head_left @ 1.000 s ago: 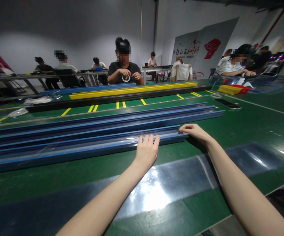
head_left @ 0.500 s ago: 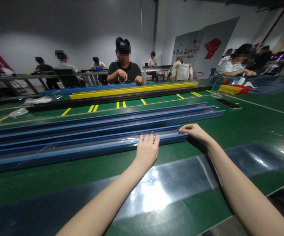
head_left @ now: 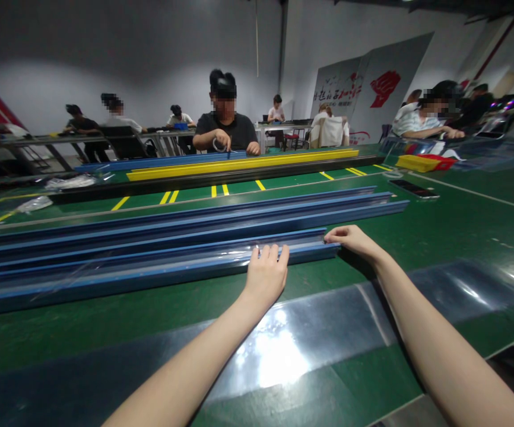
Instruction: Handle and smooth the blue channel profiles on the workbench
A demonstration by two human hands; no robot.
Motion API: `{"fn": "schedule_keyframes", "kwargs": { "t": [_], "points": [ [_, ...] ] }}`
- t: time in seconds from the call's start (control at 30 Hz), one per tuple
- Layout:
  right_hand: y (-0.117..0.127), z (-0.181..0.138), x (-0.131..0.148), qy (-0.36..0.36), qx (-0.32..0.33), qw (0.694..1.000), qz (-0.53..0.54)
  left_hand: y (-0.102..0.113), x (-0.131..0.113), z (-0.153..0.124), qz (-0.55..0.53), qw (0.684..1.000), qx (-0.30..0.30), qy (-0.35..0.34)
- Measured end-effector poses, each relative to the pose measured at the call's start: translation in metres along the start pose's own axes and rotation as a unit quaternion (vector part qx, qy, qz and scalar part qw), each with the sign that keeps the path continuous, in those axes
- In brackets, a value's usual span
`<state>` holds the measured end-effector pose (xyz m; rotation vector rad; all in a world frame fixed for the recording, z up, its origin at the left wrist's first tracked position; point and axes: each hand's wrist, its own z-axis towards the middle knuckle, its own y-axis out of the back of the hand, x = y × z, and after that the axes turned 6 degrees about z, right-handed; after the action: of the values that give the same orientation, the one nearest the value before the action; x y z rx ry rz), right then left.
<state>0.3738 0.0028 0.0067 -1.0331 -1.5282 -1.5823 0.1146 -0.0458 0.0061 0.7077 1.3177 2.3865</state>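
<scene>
The nearest long blue channel strip [head_left: 172, 267] lies across the green table, with clear plastic film [head_left: 234, 252] inside its trough. Over its near wall, close to the right end, my left hand [head_left: 268, 270] is hooked with the fingers together and the thumb hidden; it grips the strip. My right hand [head_left: 350, 238] is closed in a pinch at the strip's right end, and what sits between thumb and fingertips is too small to make out. In front of both hands, under my forearms, a wide clear plastic sheet [head_left: 319, 326] lies flat and reflects the lights.
Just behind lie more blue channel strips [head_left: 355, 212]. Farther back are a yellow strip [head_left: 248, 163], a black strip [head_left: 284, 169], yellow tape marks [head_left: 213, 191] and a phone [head_left: 412, 188]. A co-worker [head_left: 225, 127] sits opposite; a yellow tray [head_left: 417, 163] stands at right.
My hands stay at the same places on the blue strip. Across the table, the co-worker's hand holding a ring-shaped thing has shifted slightly.
</scene>
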Motion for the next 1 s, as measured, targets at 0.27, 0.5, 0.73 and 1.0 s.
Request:
{"fn": "schedule_keyframes", "kwargs": {
  "t": [0.27,0.5,0.73,1.0],
  "points": [
    [0.0,0.0,-0.001,0.01,-0.003,1.0,-0.007,0.001,0.0,0.0,-0.008,1.0,0.007,0.001],
    [0.001,0.006,-0.011,0.021,-0.001,1.0,-0.016,0.0,0.0,0.0,-0.009,1.0,0.009,0.005],
    [0.001,0.007,-0.013,0.023,0.004,1.0,-0.001,-0.001,0.0,0.0,-0.008,1.0,-0.001,0.004],
    [-0.001,0.006,-0.011,0.024,0.002,1.0,0.015,-0.002,0.0,0.0,-0.016,1.0,0.002,0.008]
  ]
}}
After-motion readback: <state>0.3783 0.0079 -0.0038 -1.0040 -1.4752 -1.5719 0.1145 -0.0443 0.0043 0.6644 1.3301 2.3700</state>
